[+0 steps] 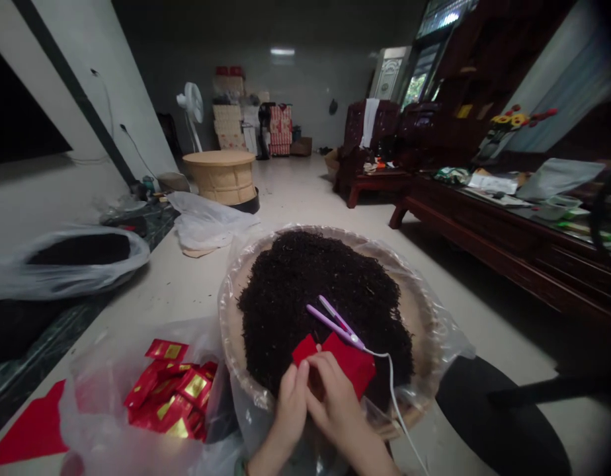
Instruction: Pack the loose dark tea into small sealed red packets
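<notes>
My left hand [289, 401] and my right hand [332, 395] are close together over the near side of a round basket [231, 344] lined with clear plastic. Their closed fingers meet on a small red packet [304, 348], whose lower part is hidden behind them. Under and beyond the right fingers, more red packets [354, 367] lie on a heap of dark, loose tea leaves [310, 271]. A purple mini flat iron [336, 322] with its jaws apart rests on the leaves, its white cord [392, 383] running over the rim towards me.
Left of the basket, a clear plastic bag [97, 390] holds several filled red-and-gold packets [174, 390]. Another bag of dark leaves [82, 254] sits on the ledge. A black round stand base [504, 423] is at right, a dark wooden table [484, 231] behind it. A drum-shaped stool [221, 177] stands farther off.
</notes>
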